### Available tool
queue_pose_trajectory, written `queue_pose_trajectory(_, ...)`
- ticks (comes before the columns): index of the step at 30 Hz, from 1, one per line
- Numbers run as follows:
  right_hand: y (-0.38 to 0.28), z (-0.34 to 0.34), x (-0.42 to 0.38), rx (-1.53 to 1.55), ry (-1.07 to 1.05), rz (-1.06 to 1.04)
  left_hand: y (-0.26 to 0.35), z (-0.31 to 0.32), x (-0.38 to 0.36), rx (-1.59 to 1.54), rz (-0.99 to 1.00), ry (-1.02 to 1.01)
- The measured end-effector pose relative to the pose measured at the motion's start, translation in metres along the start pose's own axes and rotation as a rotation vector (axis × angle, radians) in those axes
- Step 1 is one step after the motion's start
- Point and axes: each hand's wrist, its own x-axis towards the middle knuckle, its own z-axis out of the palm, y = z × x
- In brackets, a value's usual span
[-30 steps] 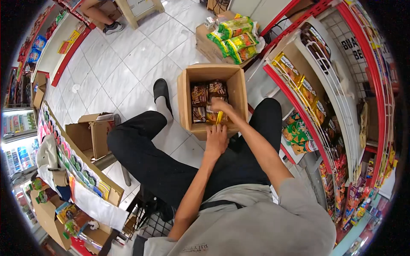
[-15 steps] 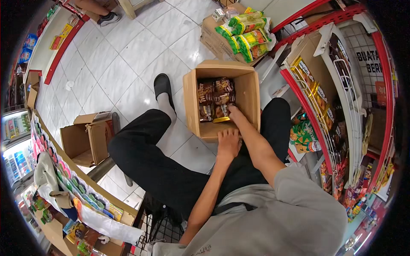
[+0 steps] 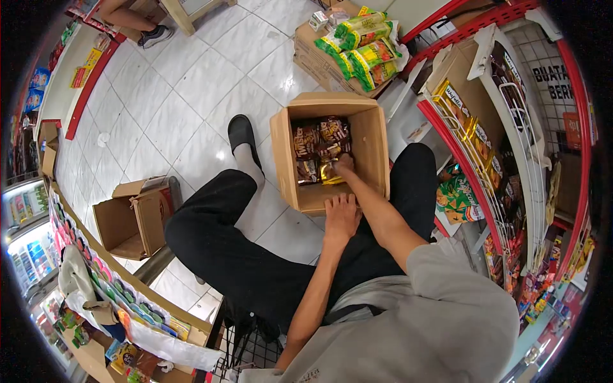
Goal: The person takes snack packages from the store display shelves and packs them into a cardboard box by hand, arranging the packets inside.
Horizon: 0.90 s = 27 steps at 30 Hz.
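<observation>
An open cardboard box (image 3: pixel 281 159) stands tilted between my legs. Several brown snack packs (image 3: pixel 333 129) lie inside, some lettered "Twister". My right hand (image 3: pixel 345 166) reaches into the box with fingers closed at a snack pack with a gold surface (image 3: pixel 330 173); its fingertips are partly hidden. My left hand (image 3: pixel 341 216) rests at the near side of the box, its fingers hooked over the rim.
Green-and-yellow packs (image 3: pixel 370 54) lie on a flat carton (image 3: pixel 313 57) beyond the box. On the right, a red-edged rack (image 3: pixel 456 153) holds snack packs. Another open carton (image 3: pixel 150 223) sits at the left. A person's shoe (image 3: pixel 155 36) shows at the top left.
My right hand has shifted slightly left in the box, and more of the gold surface of the pack beside it shows. My left hand stays at the rim.
</observation>
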Motion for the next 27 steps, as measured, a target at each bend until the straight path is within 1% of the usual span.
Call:
queue_pose_trajectory(4, 0.006, -0.003, 0.006, -0.002, -0.007, 0.023, 0.003, 0.0, 0.0, -0.062, -0.005, 0.045)
queue_pose_trajectory(8, 0.008, -0.001, 0.001, -0.036, 0.057, 0.027, 0.006, -0.006, 0.001, -0.03, -0.017, 0.015)
queue_pose_trajectory(10, 0.002, -0.004, -0.012, -0.026, 0.112, 0.009, 0.007, -0.008, 0.001, -0.043, -0.014, 0.039)
queue_pose_trajectory(12, -0.029, -0.029, -0.048, 0.135, -0.015, 0.043, 0.006, -0.007, 0.003, -0.048, -0.009, 0.048)
queue_pose_trajectory(13, -0.033, -0.031, -0.053, 0.138, -0.015, 0.049, 0.005, -0.005, 0.003, -0.041, -0.002, 0.056)
queue_pose_trajectory(14, -0.038, -0.034, -0.057, -0.049, -0.053, -0.02, 0.005, -0.003, 0.003, -0.036, 0.004, 0.062)
queue_pose_trajectory(16, -0.027, -0.027, -0.039, -0.216, -0.135, -0.065, 0.007, -0.003, 0.002, -0.035, 0.007, 0.067)
queue_pose_trajectory(19, -0.006, -0.017, 0.012, -0.408, -0.289, -0.118, 0.007, -0.013, 0.008, 0.0, -0.013, -0.114)
queue_pose_trajectory(20, 0.002, -0.017, 0.028, -0.474, -0.349, -0.141, 0.006, -0.013, 0.009, 0.002, -0.012, -0.115)
queue_pose_trajectory(22, -0.004, -0.028, 0.026, -0.662, -0.437, -0.219, 0.004, -0.01, 0.011, -0.033, -0.024, -0.084)
queue_pose_trajectory(23, -0.002, -0.032, 0.02, -0.851, -0.425, -0.321, 0.005, -0.008, 0.012, -0.053, -0.029, -0.069)
queue_pose_trajectory(25, -0.014, -0.038, -0.008, -1.039, -0.406, -0.425, 0.007, -0.013, 0.013, -0.04, -0.022, -0.087)
queue_pose_trajectory(27, -0.018, -0.03, -0.029, -1.31, -0.407, -0.418, 0.009, -0.013, 0.01, -0.021, -0.022, -0.132)
